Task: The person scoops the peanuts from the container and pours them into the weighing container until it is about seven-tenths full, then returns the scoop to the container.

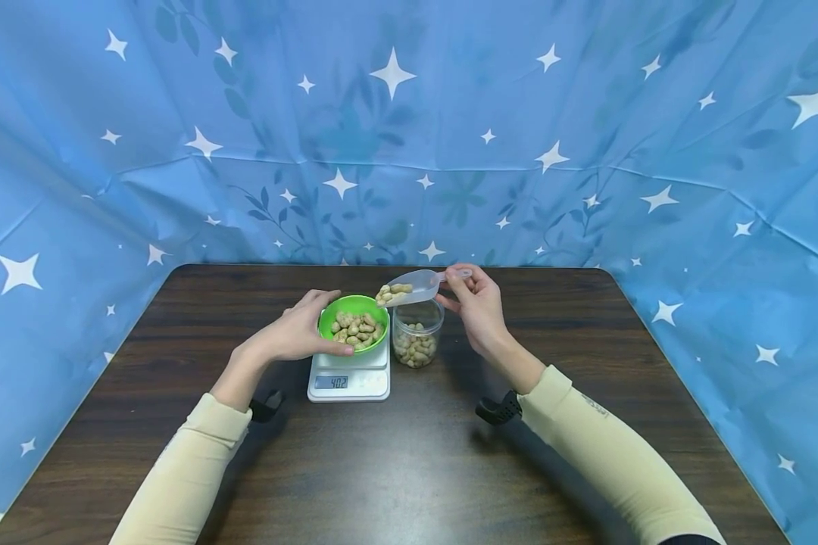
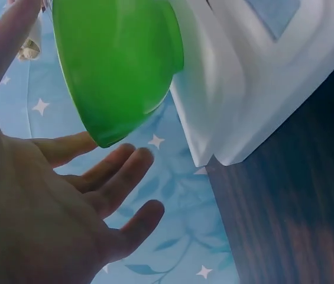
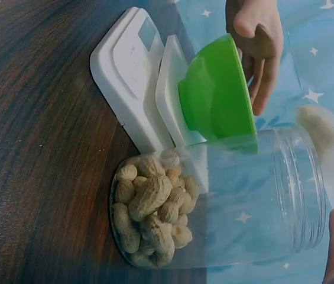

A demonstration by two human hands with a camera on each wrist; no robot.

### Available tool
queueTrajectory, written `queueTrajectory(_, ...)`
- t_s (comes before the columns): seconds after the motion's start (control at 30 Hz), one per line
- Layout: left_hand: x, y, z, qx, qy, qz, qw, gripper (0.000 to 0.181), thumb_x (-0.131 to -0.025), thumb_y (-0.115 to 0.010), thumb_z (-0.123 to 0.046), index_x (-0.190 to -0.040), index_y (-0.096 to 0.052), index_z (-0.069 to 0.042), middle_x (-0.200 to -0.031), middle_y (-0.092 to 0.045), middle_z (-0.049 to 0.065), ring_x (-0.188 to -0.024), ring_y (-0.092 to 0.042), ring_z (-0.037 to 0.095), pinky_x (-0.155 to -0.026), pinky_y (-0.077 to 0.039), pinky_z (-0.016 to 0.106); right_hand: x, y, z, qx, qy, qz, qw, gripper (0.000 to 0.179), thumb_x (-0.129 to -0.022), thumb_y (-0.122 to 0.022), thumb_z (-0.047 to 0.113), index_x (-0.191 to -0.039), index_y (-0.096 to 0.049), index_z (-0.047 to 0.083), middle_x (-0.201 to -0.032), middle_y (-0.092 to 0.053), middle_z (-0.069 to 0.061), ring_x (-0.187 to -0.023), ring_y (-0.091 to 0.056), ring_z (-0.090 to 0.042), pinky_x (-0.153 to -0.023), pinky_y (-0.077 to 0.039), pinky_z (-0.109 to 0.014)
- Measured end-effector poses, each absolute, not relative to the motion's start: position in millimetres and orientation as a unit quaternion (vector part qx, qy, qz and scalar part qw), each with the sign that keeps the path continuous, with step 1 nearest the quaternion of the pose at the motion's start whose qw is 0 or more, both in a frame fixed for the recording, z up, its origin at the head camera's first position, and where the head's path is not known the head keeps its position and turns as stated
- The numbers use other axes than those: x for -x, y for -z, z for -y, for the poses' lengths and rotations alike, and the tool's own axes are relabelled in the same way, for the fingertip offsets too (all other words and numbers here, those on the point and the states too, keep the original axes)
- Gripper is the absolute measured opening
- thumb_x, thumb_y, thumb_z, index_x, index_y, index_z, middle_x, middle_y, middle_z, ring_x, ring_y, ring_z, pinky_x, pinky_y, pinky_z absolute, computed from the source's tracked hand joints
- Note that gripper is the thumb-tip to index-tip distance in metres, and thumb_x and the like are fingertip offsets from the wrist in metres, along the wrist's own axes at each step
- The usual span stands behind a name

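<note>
A green bowl (image 1: 357, 303) of unshelled peanuts (image 1: 357, 333) stands on a white kitchen scale (image 1: 364, 384). My left hand (image 1: 289, 331) spreads around the bowl's left side, thumb near the front rim and index finger at the far rim; its other fingers are loosely extended in the left wrist view. My right hand (image 1: 480, 306) grips the handle of a clear plastic scoop (image 1: 424, 284). Several peanuts lie in the scoop, which tilts down toward the bowl's right edge. Below the scoop stands a clear jar (image 3: 243, 207), lidless, with peanuts (image 3: 155, 198) in its lower part.
The scale's display (image 1: 332, 382) reads 40.2. Everything stands on a dark wooden table (image 1: 409, 469). A blue curtain (image 1: 409, 129) with white stars hangs behind the table's far edge. The jar is close beside the scale's right side.
</note>
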State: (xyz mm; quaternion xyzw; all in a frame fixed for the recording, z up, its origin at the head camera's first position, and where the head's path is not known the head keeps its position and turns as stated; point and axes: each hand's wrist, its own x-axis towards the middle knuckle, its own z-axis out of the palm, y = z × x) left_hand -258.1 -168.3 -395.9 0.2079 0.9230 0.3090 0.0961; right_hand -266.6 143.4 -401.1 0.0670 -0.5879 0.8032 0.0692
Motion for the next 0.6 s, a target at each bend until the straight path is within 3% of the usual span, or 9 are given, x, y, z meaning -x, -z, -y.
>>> queueTrajectory(0.33, 257.2, 401.0, 168.2, -0.214, -0.32, -0.915, 0.117, 0.113, -0.078, -0.089, -0.046, -0.16, -0.027, 0.001, -0.147, -0.042, 0.022, -0.131, -0.047, 0.038, -0.105, -0.039, 0.06, 270.1, 399.1, -133.1, -0.086, -0.764, 0.637, 0.058, 0.033, -0.106, -0.059, 0.014, -0.125, -0.054, -0.012, -0.107, -0.066, -0.012, -0.105, -0.066, -0.021, -0.087, -0.057, -0.037)
queueTrajectory(0.6, 257.4, 402.3, 168.3, -0.214, -0.327, -0.914, 0.112, 0.11, -0.078, -0.09, -0.043, -0.158, -0.03, 0.003, -0.144, -0.044, 0.022, -0.127, -0.049, 0.036, -0.105, -0.041, 0.057, 271.2, 390.8, -124.6, -0.138, -0.716, 0.68, 0.079, 0.025, -0.105, -0.061, 0.012, -0.121, -0.058, -0.007, -0.114, -0.065, -0.024, -0.105, -0.067, -0.028, -0.087, -0.058, -0.039)
